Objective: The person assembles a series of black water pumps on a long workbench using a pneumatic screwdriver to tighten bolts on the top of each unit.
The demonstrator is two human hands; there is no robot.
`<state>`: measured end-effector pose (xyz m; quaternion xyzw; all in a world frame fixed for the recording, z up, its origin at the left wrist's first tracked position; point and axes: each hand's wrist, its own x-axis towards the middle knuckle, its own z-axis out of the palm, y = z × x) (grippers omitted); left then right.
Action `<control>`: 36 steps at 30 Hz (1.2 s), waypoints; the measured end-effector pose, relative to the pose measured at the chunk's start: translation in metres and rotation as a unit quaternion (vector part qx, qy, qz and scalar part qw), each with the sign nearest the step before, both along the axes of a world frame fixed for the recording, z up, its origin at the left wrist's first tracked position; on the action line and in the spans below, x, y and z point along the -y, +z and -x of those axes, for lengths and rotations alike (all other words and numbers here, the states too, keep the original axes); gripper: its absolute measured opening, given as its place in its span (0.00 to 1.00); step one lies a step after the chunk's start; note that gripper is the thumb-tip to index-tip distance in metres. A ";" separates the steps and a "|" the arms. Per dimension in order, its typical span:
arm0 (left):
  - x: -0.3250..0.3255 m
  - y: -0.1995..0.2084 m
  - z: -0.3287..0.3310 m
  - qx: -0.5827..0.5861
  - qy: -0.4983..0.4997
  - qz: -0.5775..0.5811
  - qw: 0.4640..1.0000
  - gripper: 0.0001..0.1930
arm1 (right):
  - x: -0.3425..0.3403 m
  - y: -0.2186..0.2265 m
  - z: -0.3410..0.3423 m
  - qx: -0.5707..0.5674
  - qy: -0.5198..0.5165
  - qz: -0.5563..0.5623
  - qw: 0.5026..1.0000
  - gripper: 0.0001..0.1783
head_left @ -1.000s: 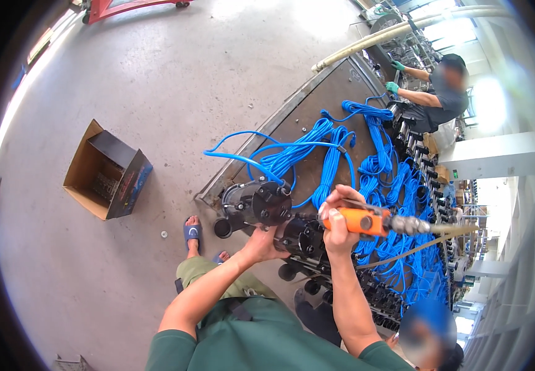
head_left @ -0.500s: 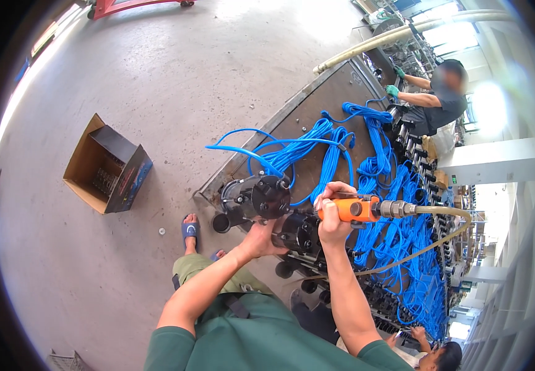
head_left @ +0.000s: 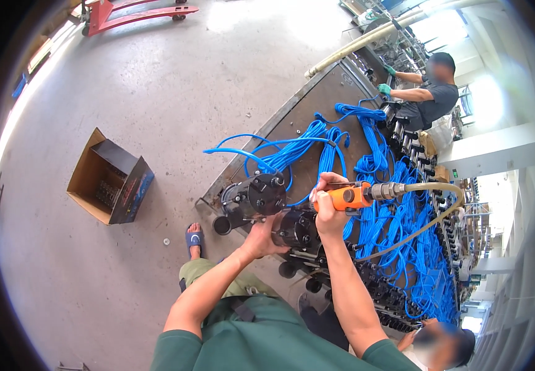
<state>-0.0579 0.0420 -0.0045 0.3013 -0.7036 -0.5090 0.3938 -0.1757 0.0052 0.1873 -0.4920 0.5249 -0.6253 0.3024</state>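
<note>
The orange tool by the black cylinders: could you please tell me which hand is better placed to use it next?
Probably the right hand: it grips the orange tool, while the left hand is against the black cylinders.

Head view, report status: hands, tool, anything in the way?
Right hand gripping orange tool. Left hand on black cylindrical unit. Blue cables close by, contact at tool's tip unclear.
</note>
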 end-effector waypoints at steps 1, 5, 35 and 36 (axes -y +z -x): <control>-0.001 0.000 0.000 0.007 0.006 0.010 1.000 0.61 | 0.000 0.003 -0.004 0.003 -0.008 0.010 1.000 0.17; -0.002 -0.002 -0.001 0.002 0.003 -0.002 1.000 0.62 | -0.013 0.012 -0.012 0.068 0.038 0.040 0.996 0.18; -0.003 -0.001 0.006 -0.017 0.032 0.024 0.999 0.56 | -0.044 0.016 -0.030 -0.080 0.166 0.003 0.983 0.18; -0.004 0.001 0.003 -0.036 0.050 0.026 0.998 0.56 | -0.044 0.021 -0.029 -0.077 0.166 0.017 0.983 0.18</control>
